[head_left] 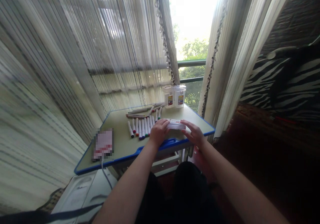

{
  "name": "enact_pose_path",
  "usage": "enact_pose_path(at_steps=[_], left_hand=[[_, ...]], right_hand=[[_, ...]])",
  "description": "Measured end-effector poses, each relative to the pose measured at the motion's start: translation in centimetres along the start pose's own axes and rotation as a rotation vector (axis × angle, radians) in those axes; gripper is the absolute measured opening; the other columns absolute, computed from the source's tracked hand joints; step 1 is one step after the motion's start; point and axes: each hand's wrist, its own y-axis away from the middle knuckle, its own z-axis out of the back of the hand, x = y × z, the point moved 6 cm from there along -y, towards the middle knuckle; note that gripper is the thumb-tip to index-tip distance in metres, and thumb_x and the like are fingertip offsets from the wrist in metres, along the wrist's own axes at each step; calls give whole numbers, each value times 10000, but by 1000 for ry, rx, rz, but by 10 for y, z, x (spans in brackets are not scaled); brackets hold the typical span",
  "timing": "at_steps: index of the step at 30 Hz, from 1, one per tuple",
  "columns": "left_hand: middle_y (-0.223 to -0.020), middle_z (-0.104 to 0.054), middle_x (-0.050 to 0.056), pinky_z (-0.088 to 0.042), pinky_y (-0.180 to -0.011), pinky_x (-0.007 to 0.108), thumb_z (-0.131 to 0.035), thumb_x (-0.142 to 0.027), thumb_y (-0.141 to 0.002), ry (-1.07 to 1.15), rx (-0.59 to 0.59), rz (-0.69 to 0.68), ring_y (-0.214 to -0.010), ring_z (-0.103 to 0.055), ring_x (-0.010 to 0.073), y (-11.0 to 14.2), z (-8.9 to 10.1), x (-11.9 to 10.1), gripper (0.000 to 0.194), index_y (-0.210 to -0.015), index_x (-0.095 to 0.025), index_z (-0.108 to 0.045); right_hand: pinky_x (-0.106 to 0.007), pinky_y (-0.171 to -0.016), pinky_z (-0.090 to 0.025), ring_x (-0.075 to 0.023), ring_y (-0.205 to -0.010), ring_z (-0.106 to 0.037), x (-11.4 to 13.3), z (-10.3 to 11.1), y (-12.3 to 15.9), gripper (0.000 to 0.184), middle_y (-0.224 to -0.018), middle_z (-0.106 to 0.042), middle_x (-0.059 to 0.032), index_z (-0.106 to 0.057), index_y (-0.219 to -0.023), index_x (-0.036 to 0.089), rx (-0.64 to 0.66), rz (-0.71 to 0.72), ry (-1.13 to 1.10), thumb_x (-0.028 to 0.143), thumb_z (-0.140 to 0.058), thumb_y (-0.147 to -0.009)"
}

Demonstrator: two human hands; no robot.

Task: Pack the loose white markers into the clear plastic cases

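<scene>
Left hand [159, 131] and right hand [194, 133] are closed on opposite ends of a clear case [176, 124], its long axis spanning crosswise between them.

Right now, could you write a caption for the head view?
Left hand and right hand hold a clear case beside markers on a blue-edged desk.

Pixelated obj. [103, 144], container lbls. [170, 100] illegible, box [175, 124] partly behind fingers [187, 124]

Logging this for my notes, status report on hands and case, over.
Both hands grip clear case, one at each end. Markers loose on desk, beside left hand. Clear containers behind case.
</scene>
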Motion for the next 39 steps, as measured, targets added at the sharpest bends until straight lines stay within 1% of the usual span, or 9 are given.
enact_pose_path(at_steps=[4, 9, 15, 18, 23, 28, 31, 34, 39], left_hand=[[-1120, -643, 98, -486, -948, 388, -550, -245, -848, -11, 24, 27, -1074, -580, 230, 1, -2, 1, 285, -1118, -181, -615], [-1167, -637, 103, -490, -954, 386, -567, -240, -835, -12, 65, 46, -1111, -576, 239, 2, -6, 2, 323, -1151, -185, -604], [-1152, -650, 108, -486, -972, 389, -560, -201, -832, 23, 61, 35, -1113, -584, 238, 2, -7, 3, 293, -1118, -165, -613], [-1160, -646, 109, -483, -981, 400, -556, -192, -830, 40, 47, 31, -1127, -577, 239, 2, -8, 5, 289, -1111, -164, -617], [-1170, -639, 110, -471, -1001, 429, -556, -165, -812, 76, 40, 31, -1140, -569, 241, 3, -9, 8, 311, -1116, -177, -622], [-1165, -639, 109, -479, -990, 429, -564, -167, -805, 85, 33, 33, -1129, -574, 246, 4, -9, 8, 312, -1111, -179, -624], [-1166, -638, 98, -479, -988, 434, -558, -174, -812, 94, 29, 34, -1133, -571, 242, 3, -9, 8, 303, -1108, -196, -623], [-1160, -639, 105, -478, -987, 435, -552, -172, -815, 100, 30, 35, -1131, -571, 244, 3, -8, 7, 299, -1106, -185, -622], [-1142, -641, 121, -475, -989, 416, -551, -175, -824, 92, 37, 40, -1122, -575, 243, 3, -7, 5, 280, -1096, -150, -609]], right_hand=[[-425, -972, -494, -238, -1126, -595, 0, 1, -1, 324, -1176, -642, -125, -568, -1180, 191, 10, -7, 1, 337, -484, -903], [-442, -981, -489, -248, -1139, -581, -2, -4, 1, 319, -1169, -636, -142, -551, -1179, 171, -3, 49, 74, 319, -480, -905], [-478, -985, -488, -268, -1194, -540, 2, -8, 6, 352, -1224, -596, -173, -490, -1247, 148, -8, 140, 173, 264, -435, -919], [-474, -981, -495, -263, -1184, -549, 3, -8, 7, 347, -1217, -602, -164, -495, -1245, 156, -20, 151, 175, 262, -442, -918], [-466, -993, -490, -261, -1173, -560, 2, -7, 7, 335, -1199, -615, -166, -531, -1215, 143, -33, 150, 153, 281, -459, -918], [-477, -1008, -478, -254, -1178, -560, -2, -9, 8, 336, -1218, -612, -142, -542, -1213, 175, -8, 90, 128, 318, -451, -923], [-495, -1008, -472, -260, -1183, -554, -2, -9, 9, 340, -1223, -610, -148, -536, -1221, 174, -9, 77, 118, 309, -446, -921], [-488, -1008, -470, -255, -1180, -555, 0, -8, 9, 333, -1211, -614, -144, -531, -1218, 175, -21, 75, 126, 293, -444, -919], [-475, -970, -496, -264, -1121, -585, -1, -7, 7, 388, -1172, -625, -136, -525, -1210, 185, -56, 60, 146, 343, -551, -857]])
